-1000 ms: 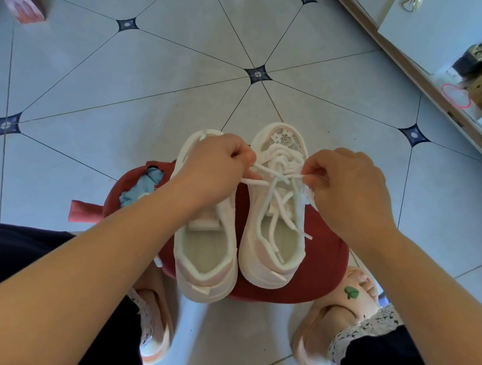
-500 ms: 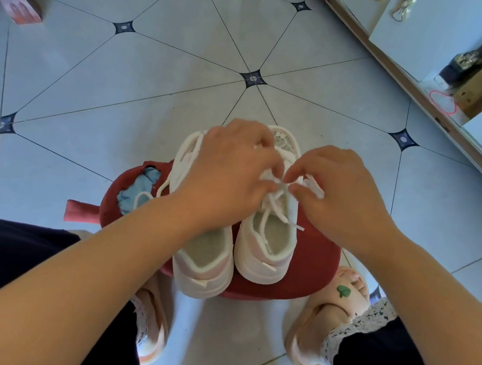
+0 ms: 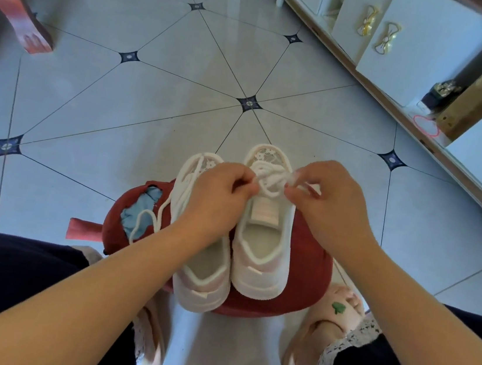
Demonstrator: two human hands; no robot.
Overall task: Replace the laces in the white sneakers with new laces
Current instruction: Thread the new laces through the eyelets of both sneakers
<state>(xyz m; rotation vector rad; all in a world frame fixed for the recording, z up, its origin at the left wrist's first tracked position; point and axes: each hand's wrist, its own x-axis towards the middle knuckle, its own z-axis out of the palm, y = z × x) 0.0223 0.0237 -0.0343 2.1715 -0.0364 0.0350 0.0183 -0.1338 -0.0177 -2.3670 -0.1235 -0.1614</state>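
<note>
Two white sneakers sat side by side on a red stool [image 3: 307, 270] between the person's feet. The left hand [image 3: 219, 198] and right hand [image 3: 328, 206], fingers curled, each pinched the lace [image 3: 268, 176] over the right sneaker [image 3: 259, 264]. Since half a second earlier, the hands had drawn slightly apart, uncovering lace loops between them. Another lace [image 3: 149, 216] trailed off the left sneaker [image 3: 204, 287].

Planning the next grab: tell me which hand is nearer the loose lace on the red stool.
Left. The left hand is just right of the loose lace; the right hand is farther right, at the right sneaker.
</note>
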